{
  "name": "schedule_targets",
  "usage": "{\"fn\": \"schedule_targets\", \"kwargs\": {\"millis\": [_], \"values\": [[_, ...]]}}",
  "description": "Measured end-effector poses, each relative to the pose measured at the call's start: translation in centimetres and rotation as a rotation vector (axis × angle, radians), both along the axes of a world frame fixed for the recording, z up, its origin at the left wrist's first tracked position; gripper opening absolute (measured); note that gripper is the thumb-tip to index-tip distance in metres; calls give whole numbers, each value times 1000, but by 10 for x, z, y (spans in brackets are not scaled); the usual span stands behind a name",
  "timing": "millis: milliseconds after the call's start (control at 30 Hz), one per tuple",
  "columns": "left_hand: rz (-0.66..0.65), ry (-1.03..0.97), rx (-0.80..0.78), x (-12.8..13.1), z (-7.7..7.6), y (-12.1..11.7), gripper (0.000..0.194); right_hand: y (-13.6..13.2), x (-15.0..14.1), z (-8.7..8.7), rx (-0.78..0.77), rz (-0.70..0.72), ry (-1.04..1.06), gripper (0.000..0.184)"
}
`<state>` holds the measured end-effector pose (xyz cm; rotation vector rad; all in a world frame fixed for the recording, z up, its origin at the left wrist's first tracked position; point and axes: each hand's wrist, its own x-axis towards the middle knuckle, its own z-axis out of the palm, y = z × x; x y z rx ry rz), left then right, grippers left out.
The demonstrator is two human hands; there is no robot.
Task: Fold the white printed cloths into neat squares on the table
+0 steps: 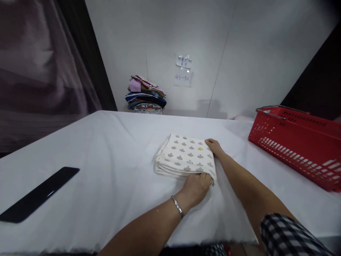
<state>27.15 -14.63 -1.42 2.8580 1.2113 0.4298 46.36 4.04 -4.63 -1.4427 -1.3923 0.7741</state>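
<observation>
A folded cream cloth (183, 156) with a pattern of small grey shapes lies on the white table (106, 160). My left hand (196, 187), with a silver bracelet on the wrist, grips the cloth's near right corner with fingers curled. My right hand (214, 147) rests at the cloth's far right edge, fingers bent against it and partly tucked at the fold.
A red plastic basket (295, 142) stands at the right of the table. A stack of folded clothes (146, 95) sits at the far edge by the wall. A flat black strip (39, 193) lies at the near left. Paper notes (183, 71) hang on the wall.
</observation>
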Motion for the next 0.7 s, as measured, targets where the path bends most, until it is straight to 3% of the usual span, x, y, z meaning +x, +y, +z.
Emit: {"fn": "schedule_targets", "kwargs": {"millis": [300,700], "values": [[-31,21,13,-2,9,-8,16,-6,-1,-4,36,13,-64,40],[-7,-63,78,-3,7,-24,16,-4,2,-8,72,11,-112,43]]}}
